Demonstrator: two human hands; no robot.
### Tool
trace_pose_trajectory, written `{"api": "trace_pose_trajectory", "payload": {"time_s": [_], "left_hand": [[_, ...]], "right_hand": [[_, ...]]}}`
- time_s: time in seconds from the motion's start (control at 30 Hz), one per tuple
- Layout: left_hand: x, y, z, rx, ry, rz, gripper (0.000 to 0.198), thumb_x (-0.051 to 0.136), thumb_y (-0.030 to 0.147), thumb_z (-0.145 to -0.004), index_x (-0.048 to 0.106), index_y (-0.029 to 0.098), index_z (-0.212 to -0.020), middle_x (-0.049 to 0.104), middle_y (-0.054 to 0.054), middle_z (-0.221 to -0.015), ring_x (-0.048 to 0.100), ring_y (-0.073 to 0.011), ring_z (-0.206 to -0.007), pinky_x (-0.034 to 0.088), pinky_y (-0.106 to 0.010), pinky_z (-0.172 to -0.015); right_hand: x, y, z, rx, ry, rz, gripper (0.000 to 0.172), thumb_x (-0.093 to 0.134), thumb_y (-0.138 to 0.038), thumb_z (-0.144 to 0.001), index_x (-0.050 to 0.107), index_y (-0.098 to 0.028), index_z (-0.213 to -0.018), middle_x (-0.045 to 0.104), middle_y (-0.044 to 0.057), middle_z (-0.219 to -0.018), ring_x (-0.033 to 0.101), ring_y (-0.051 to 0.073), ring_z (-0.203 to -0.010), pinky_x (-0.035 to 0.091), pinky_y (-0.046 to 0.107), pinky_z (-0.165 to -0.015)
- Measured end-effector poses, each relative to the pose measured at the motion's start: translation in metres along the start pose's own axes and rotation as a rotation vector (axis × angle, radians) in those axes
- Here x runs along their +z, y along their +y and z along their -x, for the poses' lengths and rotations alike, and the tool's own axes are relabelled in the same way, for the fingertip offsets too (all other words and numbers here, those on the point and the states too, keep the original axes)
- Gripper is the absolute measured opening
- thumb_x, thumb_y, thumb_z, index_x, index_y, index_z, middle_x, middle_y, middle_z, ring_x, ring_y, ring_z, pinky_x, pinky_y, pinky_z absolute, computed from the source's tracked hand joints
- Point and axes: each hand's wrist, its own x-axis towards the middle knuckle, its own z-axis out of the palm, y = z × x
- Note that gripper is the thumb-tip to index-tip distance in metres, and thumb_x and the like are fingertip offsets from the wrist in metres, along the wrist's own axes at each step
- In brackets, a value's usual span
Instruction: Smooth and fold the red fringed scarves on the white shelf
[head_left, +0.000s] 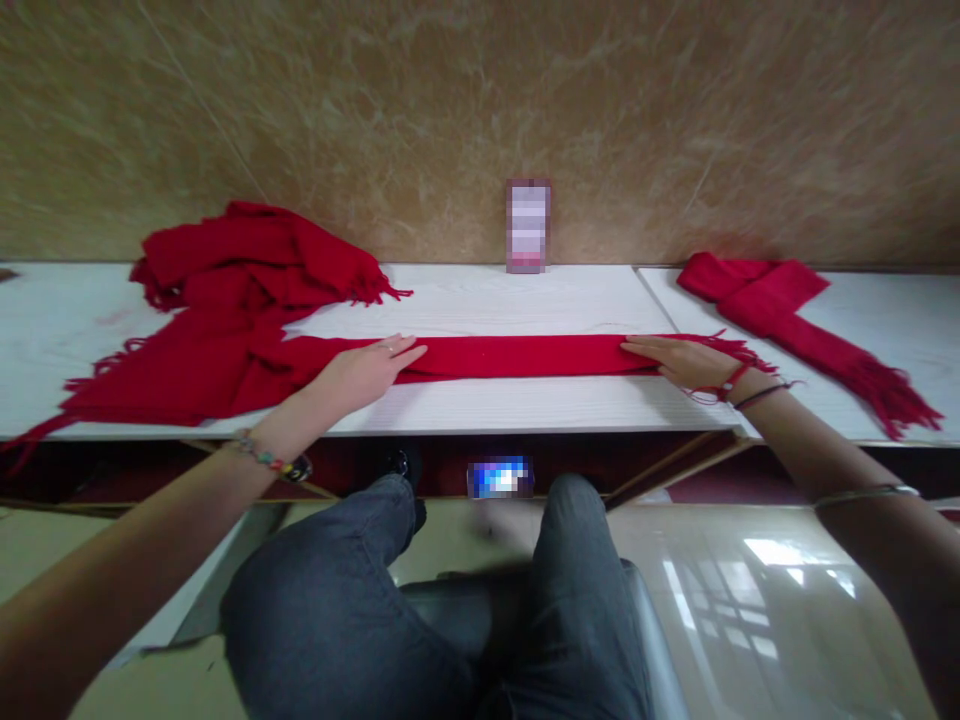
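Note:
A red scarf (517, 356) lies in a long narrow strip across the white table (480, 408), with fringe at its right end. My left hand (371, 368) rests on the strip's left part, fingers extended and a little apart. On its right part lies my right hand (679, 362), fingers stretched out flat near the fringe. Left of my left hand, a large rumpled pile of red cloth (247, 290) with fringes meets the strip; where one piece ends and another begins, I cannot tell. Neither hand is closed round the cloth.
Another red scarf (780, 300) lies folded over itself at the right. A phone-like object (528, 228), blurred out, leans on the brown marbled wall (480, 120) behind the table. Below the table edge are a blurred bright object (500, 477) and my knees (574, 500).

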Motion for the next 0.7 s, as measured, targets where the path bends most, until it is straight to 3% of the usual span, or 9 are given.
{"api": "trace_pose_trajectory", "payload": {"time_s": [0.13, 0.23, 0.33, 0.47, 0.57, 0.7], "left_hand": [[0.004, 0.038, -0.036, 0.137, -0.065, 0.043, 0.066, 0.027, -0.003, -0.082, 0.038, 0.017, -0.143, 0.033, -0.007, -0.152, 0.03, -0.0163, -0.14, 0.03, -0.033, -0.113], [0.012, 0.05, -0.054, 0.177, -0.009, 0.107, 0.071, 0.027, -0.005, -0.079, 0.032, 0.019, -0.146, 0.029, -0.005, -0.154, 0.025, -0.0142, -0.141, 0.026, -0.032, -0.114], [0.02, 0.049, -0.061, 0.188, -0.015, 0.186, 0.078, 0.027, -0.007, -0.075, 0.032, 0.025, -0.145, 0.03, 0.0, -0.153, 0.022, -0.0141, -0.142, 0.026, -0.037, -0.114], [0.022, 0.044, -0.061, 0.171, -0.109, 0.245, 0.078, 0.028, -0.006, -0.075, 0.032, 0.028, -0.145, 0.024, -0.001, -0.155, 0.017, -0.0176, -0.144, 0.023, -0.047, -0.114], [0.019, 0.045, -0.06, 0.154, -0.134, 0.231, 0.078, 0.027, -0.005, -0.075, 0.031, 0.029, -0.146, 0.022, -0.001, -0.156, 0.016, -0.0177, -0.144, 0.022, -0.047, -0.114], [0.017, 0.044, -0.057, 0.151, -0.098, 0.198, 0.079, 0.027, -0.007, -0.074, 0.031, 0.028, -0.145, 0.026, -0.001, -0.155, 0.02, -0.0171, -0.143, 0.024, -0.045, -0.113]], "right_hand": [[-0.003, -0.002, 0.003, 0.014, 0.008, -0.027, 0.071, 0.034, 0.001, -0.077, 0.036, -0.02, -0.144, 0.05, 0.006, -0.14, 0.048, 0.017, -0.127, 0.045, 0.035, -0.105], [-0.009, -0.003, 0.005, 0.059, 0.072, 0.01, 0.07, 0.034, 0.002, -0.078, 0.036, -0.018, -0.145, 0.043, 0.01, -0.145, 0.041, 0.021, -0.133, 0.041, 0.041, -0.108], [-0.009, -0.001, 0.009, 0.053, 0.063, 0.042, 0.075, 0.036, 0.004, -0.076, 0.034, -0.023, -0.146, 0.041, 0.008, -0.147, 0.035, 0.024, -0.136, 0.038, 0.049, -0.108], [-0.006, 0.002, 0.013, 0.016, -0.04, 0.012, 0.077, 0.034, 0.007, -0.073, 0.036, -0.022, -0.145, 0.044, 0.006, -0.145, 0.042, 0.019, -0.132, 0.042, 0.038, -0.107], [-0.004, 0.003, 0.013, 0.03, -0.049, 0.03, 0.076, 0.033, 0.007, -0.073, 0.038, -0.019, -0.144, 0.044, 0.007, -0.144, 0.042, 0.019, -0.131, 0.043, 0.036, -0.106], [-0.005, 0.002, 0.013, 0.001, -0.036, 0.053, 0.083, 0.036, 0.006, -0.071, 0.027, -0.023, -0.148, 0.043, 0.005, -0.145, 0.043, 0.019, -0.131, 0.045, 0.037, -0.105]]}}
